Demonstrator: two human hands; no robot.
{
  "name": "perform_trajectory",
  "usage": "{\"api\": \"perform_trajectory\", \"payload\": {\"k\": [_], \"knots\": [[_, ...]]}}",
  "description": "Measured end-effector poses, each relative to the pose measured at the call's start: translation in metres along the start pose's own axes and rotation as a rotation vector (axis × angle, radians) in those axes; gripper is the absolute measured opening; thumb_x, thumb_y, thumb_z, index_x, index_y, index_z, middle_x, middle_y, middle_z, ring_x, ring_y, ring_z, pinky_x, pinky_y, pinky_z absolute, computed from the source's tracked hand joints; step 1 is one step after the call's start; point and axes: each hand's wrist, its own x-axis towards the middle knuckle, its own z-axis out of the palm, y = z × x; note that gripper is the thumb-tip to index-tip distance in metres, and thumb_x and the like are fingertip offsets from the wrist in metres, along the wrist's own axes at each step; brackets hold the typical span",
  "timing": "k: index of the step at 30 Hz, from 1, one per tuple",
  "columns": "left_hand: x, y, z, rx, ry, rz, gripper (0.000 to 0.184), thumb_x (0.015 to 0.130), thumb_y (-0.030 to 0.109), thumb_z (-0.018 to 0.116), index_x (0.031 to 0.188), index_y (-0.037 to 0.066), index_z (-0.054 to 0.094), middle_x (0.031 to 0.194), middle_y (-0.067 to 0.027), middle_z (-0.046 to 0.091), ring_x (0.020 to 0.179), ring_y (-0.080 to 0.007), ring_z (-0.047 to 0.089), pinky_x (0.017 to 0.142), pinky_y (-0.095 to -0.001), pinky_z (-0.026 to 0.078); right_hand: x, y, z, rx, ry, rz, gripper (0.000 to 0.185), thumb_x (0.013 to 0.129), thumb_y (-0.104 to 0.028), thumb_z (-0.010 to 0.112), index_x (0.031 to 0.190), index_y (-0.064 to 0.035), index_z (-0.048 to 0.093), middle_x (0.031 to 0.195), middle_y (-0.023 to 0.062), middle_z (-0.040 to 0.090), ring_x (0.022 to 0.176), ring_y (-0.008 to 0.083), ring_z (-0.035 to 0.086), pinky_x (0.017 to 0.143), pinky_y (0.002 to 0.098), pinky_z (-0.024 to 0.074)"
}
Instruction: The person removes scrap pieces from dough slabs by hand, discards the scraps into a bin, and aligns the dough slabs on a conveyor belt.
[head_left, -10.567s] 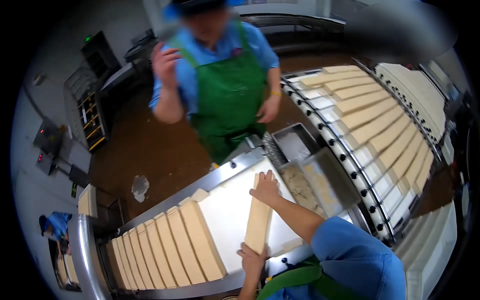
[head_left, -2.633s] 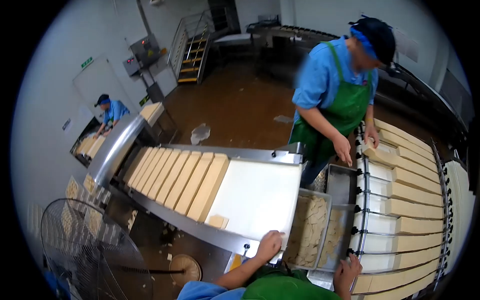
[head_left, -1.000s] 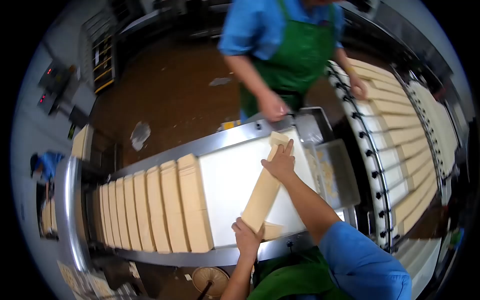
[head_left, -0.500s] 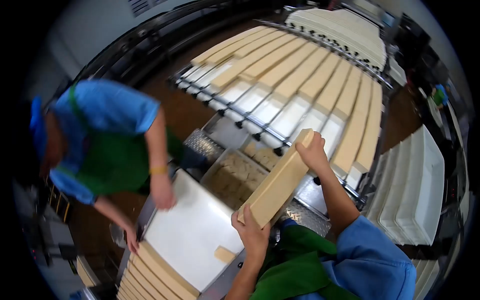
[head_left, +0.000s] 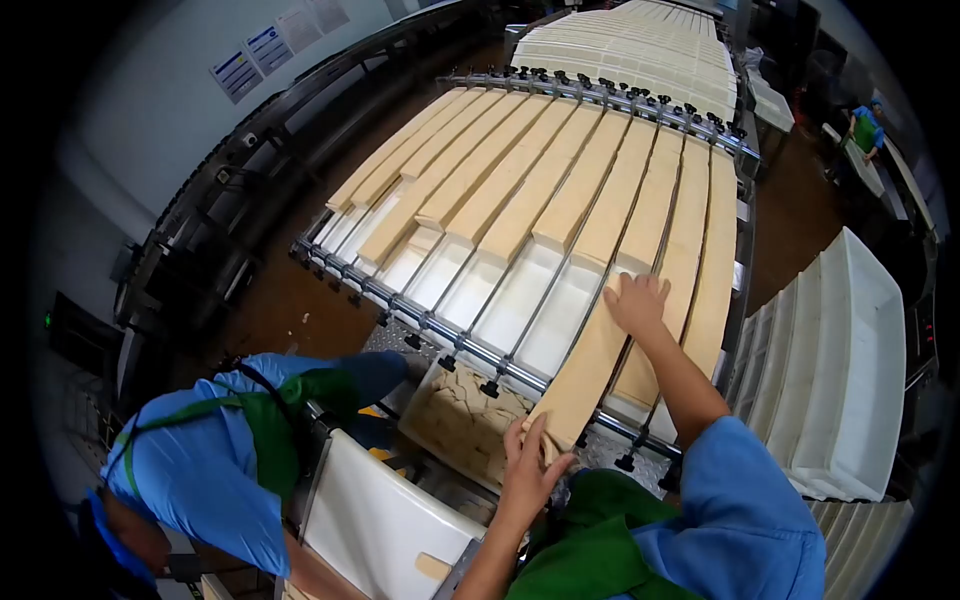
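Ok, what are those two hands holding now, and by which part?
A long dough-like slab: the left hand grips its near end. The right hand lies over its far end; gripping or merely resting, I can't tell.

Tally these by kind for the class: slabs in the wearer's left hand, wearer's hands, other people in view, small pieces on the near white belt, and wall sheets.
Held slab: 1
Left hand and right hand: 2
Near person and distant person: 2
Small piece on belt: 1
Wall sheets: 4
Total: 10
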Motion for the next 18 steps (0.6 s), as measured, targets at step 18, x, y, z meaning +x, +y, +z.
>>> {"api": "perform_trajectory", "payload": {"k": [18], "knots": [[-0.012,-0.054,0.013,0.035,0.468,-0.083,0.062,0.082,0.005,0.057,0.14,0.003,0.035,0.145,-0.0263,0.024,0.13,-0.0423,0.034,0.105,-0.0413,0.035,-0.162,-0.026,0.009,0.318,0.445,-0.947,0.018,0.07,-0.018,0.07,0.088,-0.0193,0.069,0.123,0.0076,0.053,0.117,0.0258,0.046,0.094,0.0471,0.027]]}}
